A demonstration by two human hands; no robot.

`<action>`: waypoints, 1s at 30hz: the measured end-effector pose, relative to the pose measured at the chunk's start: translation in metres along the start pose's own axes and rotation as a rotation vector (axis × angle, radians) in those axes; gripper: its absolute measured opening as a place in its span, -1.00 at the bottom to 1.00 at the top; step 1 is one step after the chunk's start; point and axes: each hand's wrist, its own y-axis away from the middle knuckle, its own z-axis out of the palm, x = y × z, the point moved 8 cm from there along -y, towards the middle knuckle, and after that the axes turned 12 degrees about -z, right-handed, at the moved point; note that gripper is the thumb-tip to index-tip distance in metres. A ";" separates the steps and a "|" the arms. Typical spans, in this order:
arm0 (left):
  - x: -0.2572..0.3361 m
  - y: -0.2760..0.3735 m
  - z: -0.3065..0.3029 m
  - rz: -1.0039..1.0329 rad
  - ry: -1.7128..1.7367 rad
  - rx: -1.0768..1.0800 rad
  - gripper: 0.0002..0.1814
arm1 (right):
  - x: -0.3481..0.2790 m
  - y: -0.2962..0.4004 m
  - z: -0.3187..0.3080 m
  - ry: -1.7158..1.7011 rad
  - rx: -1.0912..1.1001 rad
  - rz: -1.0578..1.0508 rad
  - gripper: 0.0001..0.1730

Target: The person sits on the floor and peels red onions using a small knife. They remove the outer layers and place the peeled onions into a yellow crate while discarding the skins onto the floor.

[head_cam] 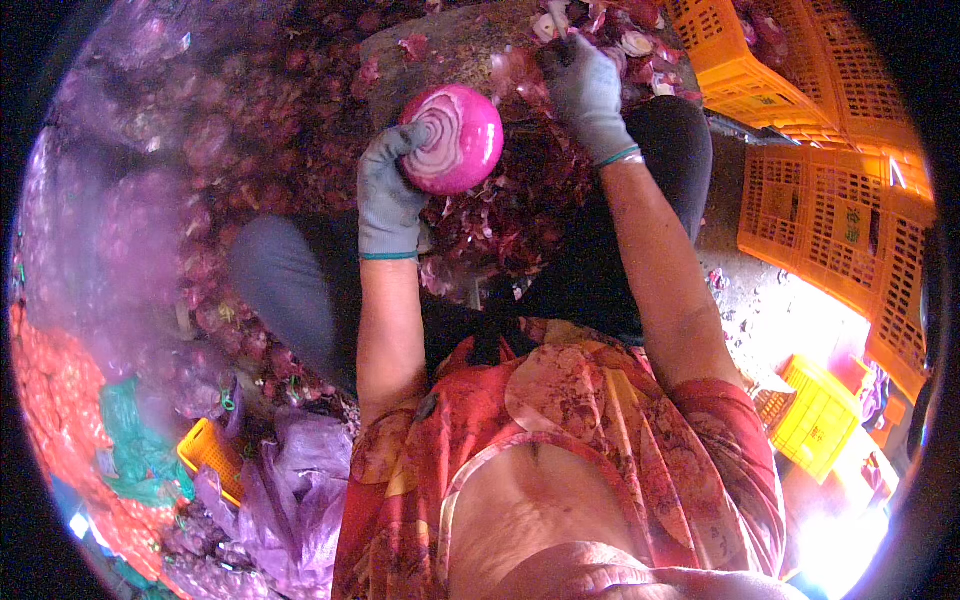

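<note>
My left hand [391,184], in a grey knit work glove, grips a peeled red onion [480,142]. The onion's sliced face, with its pale rings, is turned toward my left thumb. Farther forward and to the right is my gloved right hand [592,94], over a worn board or block [450,45] strewn with onion skins. Its fingers are dark and blurred, and a pale narrow shape shows just beyond them; whether it holds something is not clear. Cut onion ends [637,43] lie beside that hand on the board.
Loose onion skins [487,225] lie between my knees. Many red onions [262,112] and mesh sacks [127,225] fill the left side. Orange plastic crates [817,217] stand at right, with a yellow crate [817,420] behind. A purple mesh bag [300,480] and small orange basket [214,457] lie at lower left.
</note>
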 end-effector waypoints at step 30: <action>0.040 0.025 0.060 0.309 -0.605 0.096 -0.51 | -0.114 0.078 -0.026 0.328 -0.197 -0.475 -0.78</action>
